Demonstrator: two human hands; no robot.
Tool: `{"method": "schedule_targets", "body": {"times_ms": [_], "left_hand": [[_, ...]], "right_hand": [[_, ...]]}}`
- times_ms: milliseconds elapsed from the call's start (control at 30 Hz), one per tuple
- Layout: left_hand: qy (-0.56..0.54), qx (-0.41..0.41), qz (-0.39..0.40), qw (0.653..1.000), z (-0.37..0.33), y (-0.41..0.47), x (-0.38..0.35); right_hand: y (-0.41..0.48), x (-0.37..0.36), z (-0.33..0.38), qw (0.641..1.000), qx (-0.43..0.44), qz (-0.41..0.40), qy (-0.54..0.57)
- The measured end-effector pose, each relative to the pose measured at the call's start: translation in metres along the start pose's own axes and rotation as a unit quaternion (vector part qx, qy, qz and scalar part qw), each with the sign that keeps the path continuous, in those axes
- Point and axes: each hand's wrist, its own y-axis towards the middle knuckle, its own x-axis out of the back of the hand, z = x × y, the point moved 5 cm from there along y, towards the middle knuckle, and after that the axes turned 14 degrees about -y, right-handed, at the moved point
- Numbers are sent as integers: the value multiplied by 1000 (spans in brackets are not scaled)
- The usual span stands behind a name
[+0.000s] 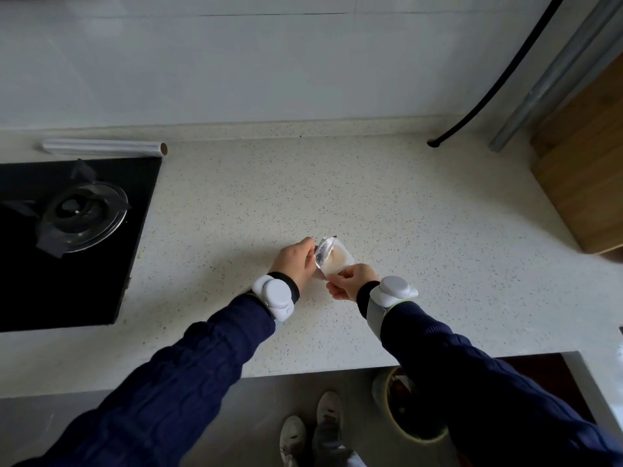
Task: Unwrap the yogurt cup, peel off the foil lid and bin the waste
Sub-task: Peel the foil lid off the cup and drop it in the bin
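Observation:
A small white yogurt cup [341, 258] stands on the speckled counter [337, 183], its pale contents showing. The silver foil lid [323, 252] is folded up and back along the cup's left side. My left hand [296, 261] pinches the foil at its left edge. My right hand [350, 280] grips the cup's near corner from the front. Both wrists carry white trackers over dark blue sleeves. Whether the foil still clings to the rim on the near-left side is hidden by my fingers.
A black gas hob [67, 237] with a burner fills the left. A foil roll [104, 148] lies behind it. A wooden board [583, 163] leans at the right, beside a black hose [488, 96]. Below the counter edge stands a bin [404, 412], next to my shoes.

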Motion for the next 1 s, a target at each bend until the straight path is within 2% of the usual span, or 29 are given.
{"method": "schedule_targets", "body": {"times_ms": [167, 233, 367, 567, 767, 1000], "left_hand": [[-31, 5, 18, 999, 2, 16, 11], [-83, 28, 36, 995, 6, 21, 12], [-226, 104, 47, 967, 14, 27, 12], [-327, 175, 33, 928, 26, 27, 7], [-317, 134, 27, 938, 28, 21, 7], [-241, 125, 14, 962, 21, 12, 6]], "right_hand": [[2, 5, -2, 1000, -12, 15, 0], [3, 7, -3, 1000, -14, 19, 1], [5, 11, -4, 1000, -11, 25, 5], [7, 16, -3, 1000, 1, 25, -11], [10, 23, 1, 998, 26, 16, -63], [15, 31, 2, 996, 20, -18, -84]]}}
